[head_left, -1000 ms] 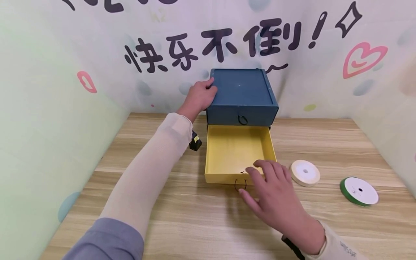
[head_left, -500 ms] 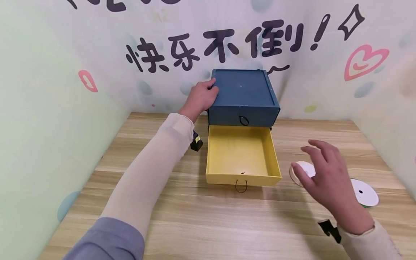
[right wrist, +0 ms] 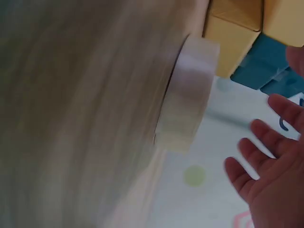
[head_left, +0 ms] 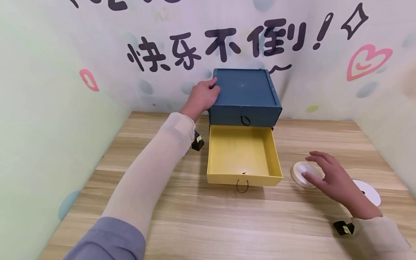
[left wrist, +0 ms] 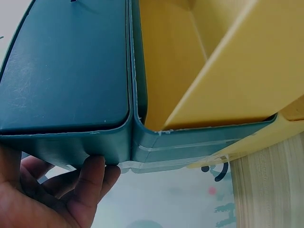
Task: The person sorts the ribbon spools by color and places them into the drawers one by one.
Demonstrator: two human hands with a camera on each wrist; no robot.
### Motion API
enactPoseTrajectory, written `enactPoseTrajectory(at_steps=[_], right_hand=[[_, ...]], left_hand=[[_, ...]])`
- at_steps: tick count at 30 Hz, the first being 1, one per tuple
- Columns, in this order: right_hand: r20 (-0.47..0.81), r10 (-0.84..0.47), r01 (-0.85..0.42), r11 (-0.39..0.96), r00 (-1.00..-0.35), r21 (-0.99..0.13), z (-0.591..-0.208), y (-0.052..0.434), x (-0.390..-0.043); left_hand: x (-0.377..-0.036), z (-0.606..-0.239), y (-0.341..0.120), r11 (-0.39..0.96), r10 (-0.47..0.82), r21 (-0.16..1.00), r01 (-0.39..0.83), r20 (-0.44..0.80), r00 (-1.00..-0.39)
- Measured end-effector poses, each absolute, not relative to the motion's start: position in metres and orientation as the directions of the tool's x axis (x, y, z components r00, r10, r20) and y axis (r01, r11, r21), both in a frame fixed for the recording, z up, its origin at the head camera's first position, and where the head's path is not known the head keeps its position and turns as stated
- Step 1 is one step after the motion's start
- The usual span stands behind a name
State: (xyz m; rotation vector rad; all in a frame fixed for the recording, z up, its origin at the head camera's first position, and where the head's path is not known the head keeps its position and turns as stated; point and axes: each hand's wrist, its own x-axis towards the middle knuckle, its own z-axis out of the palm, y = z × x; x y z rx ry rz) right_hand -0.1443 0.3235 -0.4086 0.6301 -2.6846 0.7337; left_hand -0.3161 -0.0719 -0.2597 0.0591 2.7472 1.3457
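Left hand (head_left: 202,96) clasps blue box (head_left: 244,94) corner | right hand (head_left: 328,177) spread, unclenched, over white ribbon spool (head_left: 300,172) beside yellow drawer (head_left: 242,155) | I judge spool light, rigid; pinch its rim.

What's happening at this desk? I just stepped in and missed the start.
A person steadies a small blue drawer box with the left hand at its back left corner. Its yellow lower drawer is pulled out and looks empty. The right hand, fingers spread, reaches over a white ribbon spool on the wooden table without gripping it. A green-edged spool lies further right.
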Motion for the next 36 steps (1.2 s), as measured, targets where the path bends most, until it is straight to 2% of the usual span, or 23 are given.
enactPoseTrajectory(at_steps=[5,17,25,32,36], right_hand=[[0.258,-0.333,-0.418,0.78,-0.907,-0.466,-0.415,0.333,-0.15],[0.054,-0.379,-0.352,0.787,-0.924,-0.507,-0.42,0.347,-0.155],[0.057,-0.432,-0.405,0.78,-0.9,-0.476,-0.425,0.349,-0.158],[-0.004,-0.422,-0.371,0.801,-0.906,-0.471,-0.422,0.347,-0.158],[0.005,-0.414,-0.369,0.805,-0.91,-0.465,-0.423,0.346,-0.158]], left_hand=[[-0.316,-0.259,-0.072,0.603,0.072,0.798,0.002,-0.052,-0.996],[-0.313,-0.256,-0.072,0.608,0.079,0.794,0.002,-0.059,-0.995],[-0.314,-0.257,-0.072,0.596,0.069,0.803,-0.001,-0.053,-0.996],[-0.314,-0.258,-0.073,0.602,0.078,0.798,0.006,-0.051,-0.996],[-0.316,-0.26,-0.073,0.622,0.077,0.782,0.021,-0.035,-0.996]])
